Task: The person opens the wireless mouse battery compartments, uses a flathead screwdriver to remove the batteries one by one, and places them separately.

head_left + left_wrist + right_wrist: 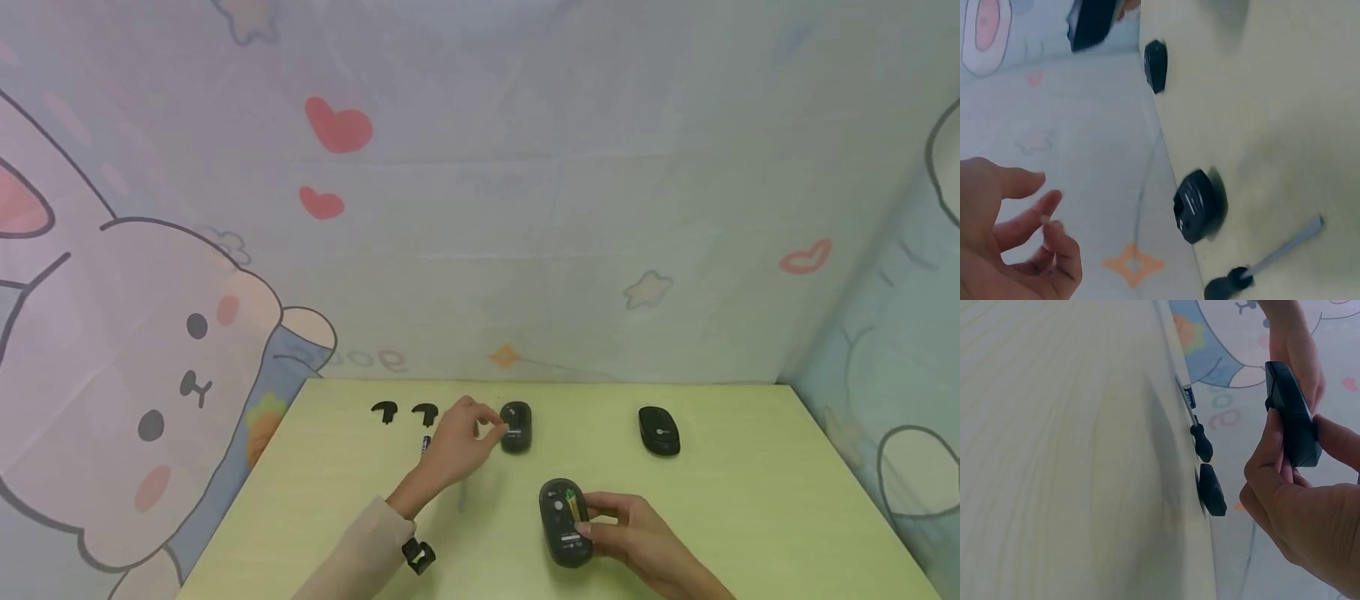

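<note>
My right hand [630, 533] holds a dark computer mouse [557, 521] by its side, underside facing up, above the table. A green and gold battery [573, 502] shows in a slot of that underside. In the right wrist view, thumb and fingers grip the mouse [1291, 419] from both sides. My left hand [465, 442] hovers over the table with loosely bent fingers. Its thumb and forefinger stand apart in the left wrist view, nothing between them. Below it lies a screwdriver [1282, 247], its handle mostly hidden by the hand in the head view.
A second mouse [516, 442] lies underside up just right of my left hand. Another black mouse [660, 432] sits at the back right. Two small black curved pieces [386, 410] lie at the back left, with a loose battery [426, 443] near them. A printed cloth [480, 208] hangs behind the table.
</note>
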Demonstrator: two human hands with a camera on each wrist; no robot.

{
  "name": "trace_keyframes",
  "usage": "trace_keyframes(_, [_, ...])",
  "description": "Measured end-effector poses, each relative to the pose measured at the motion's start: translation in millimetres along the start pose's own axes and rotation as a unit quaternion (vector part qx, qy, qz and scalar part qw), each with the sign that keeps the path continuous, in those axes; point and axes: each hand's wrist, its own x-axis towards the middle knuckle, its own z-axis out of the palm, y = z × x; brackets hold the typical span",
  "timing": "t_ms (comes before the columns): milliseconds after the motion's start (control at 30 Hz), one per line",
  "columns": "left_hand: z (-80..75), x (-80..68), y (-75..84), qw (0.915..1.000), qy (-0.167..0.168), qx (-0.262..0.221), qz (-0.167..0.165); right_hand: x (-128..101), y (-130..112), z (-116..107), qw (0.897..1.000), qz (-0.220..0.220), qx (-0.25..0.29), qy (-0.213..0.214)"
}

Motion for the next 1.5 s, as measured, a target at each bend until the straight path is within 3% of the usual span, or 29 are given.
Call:
trace_keyframes(167, [0.9,-13.4,19.8,0.997,-0.052,-0.012,0.056,0,-1,1,1.0,-0.004,-0.005,0.004])
trace_keyframes(400, [5.8,-23.4,33.0,0.9927,-0.094,0.025,0.071,0,0,2,1.0,0.0,0.001,0.002])
trace_keyframes(633, [9.6,-24.5,46.3,0.9805,-0.146,0.066,0.114,2,1,2,1.0,-0.002,0.007,0.0])
trace_keyframes(833, [16.2,-27.3,48.8,0.9719,-0.153,0.107,0.144,4,0,5,1.0,-0.008,0.008,-0.003])
trace_keyframes(1033, [25.4,-33.3,43.2,0.9563,-0.154,0.152,0.196,4,-4,7,1.0,-0.016,0.005,-0.013])
trace_keyframes(1233, [28.5,-37.4,39.3,0.9418,-0.137,0.172,0.254,4,-6,7,1.0,-0.016,0.005,-0.011])
trace_keyframes(1500, [27.4,-37.3,35.6,0.9279,-0.121,0.201,0.29,4,-6,7,1.0,-0.018,0.006,-0.012])
